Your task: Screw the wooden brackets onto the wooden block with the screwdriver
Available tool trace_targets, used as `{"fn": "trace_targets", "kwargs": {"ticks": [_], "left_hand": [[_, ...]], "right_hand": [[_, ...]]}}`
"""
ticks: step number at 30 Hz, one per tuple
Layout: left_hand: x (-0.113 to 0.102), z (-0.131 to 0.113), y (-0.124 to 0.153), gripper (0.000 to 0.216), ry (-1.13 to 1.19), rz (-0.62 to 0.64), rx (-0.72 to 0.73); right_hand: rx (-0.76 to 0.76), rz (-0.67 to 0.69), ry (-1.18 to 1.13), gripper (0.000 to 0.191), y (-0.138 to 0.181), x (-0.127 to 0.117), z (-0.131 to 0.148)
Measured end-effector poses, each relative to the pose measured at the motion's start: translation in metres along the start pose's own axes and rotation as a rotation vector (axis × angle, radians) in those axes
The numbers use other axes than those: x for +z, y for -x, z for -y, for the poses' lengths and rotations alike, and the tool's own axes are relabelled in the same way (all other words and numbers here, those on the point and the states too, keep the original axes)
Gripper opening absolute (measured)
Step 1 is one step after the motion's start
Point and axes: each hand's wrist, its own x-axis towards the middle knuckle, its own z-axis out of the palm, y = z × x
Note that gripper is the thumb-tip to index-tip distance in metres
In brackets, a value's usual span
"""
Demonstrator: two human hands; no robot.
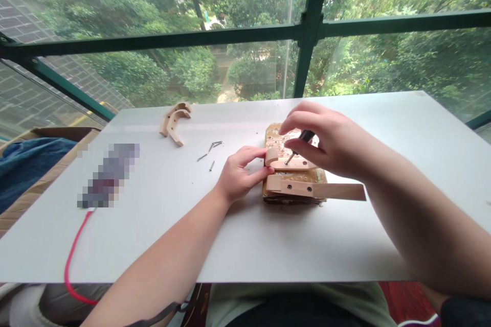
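My right hand (326, 143) is closed around a small screwdriver (301, 144) with a black handle, its tip set down on a curved wooden piece (286, 162). My left hand (240, 173) pinches the rounded left end of that wooden piece. The piece lies on a worn brown board (295, 184) on the white table (230, 235). A second, longer wooden piece (314, 190) with holes lies along the board's near edge.
Two curved wooden parts (174, 122) lie at the table's far left, with several loose screws (210, 150) nearby. A blurred object (109, 173) with a red cord (74, 255) sits on the left. A cardboard box (38, 163) with blue cloth stands beside the table. Windows run behind.
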Motion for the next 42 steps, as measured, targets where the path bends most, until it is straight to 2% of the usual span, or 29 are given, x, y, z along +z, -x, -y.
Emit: {"fn": "trace_targets", "kwargs": {"ticks": [4,9,12,15,19,25,29,35,38,42], "left_hand": [[0.000,0.000,0.000,0.029,-0.004,-0.011,0.007],[0.000,0.001,0.001,0.030,0.004,-0.023,0.014],[0.001,0.002,0.000,0.029,0.001,-0.021,0.020],[0.001,0.002,0.000,0.029,-0.005,-0.020,0.026],[0.001,0.002,-0.001,0.029,-0.010,-0.023,0.027],[0.001,0.002,0.000,0.029,-0.011,-0.020,0.020],[0.001,0.002,0.000,0.030,-0.008,-0.023,0.009],[0.000,0.004,0.001,0.031,0.008,-0.020,0.018],[0.000,0.004,0.001,0.032,0.009,-0.022,0.020],[0.000,0.001,0.000,0.030,-0.002,-0.010,0.024]], "right_hand": [[-0.126,0.018,-0.045,0.005,0.000,0.003,-0.003],[-0.011,0.179,-0.083,0.005,0.004,-0.012,-0.001],[0.023,0.228,-0.092,0.020,0.007,-0.018,0.000],[0.067,0.207,-0.043,0.021,0.009,-0.018,0.000],[0.096,0.214,-0.006,0.011,0.010,-0.018,-0.001],[0.050,0.190,0.017,0.010,0.007,-0.019,-0.001],[0.064,0.117,0.057,0.022,0.004,-0.014,-0.003],[0.225,0.034,0.001,0.038,0.001,-0.008,-0.010],[0.258,0.039,-0.037,0.031,0.001,-0.006,-0.010],[0.153,0.066,-0.161,0.008,0.002,-0.001,-0.004]]}}
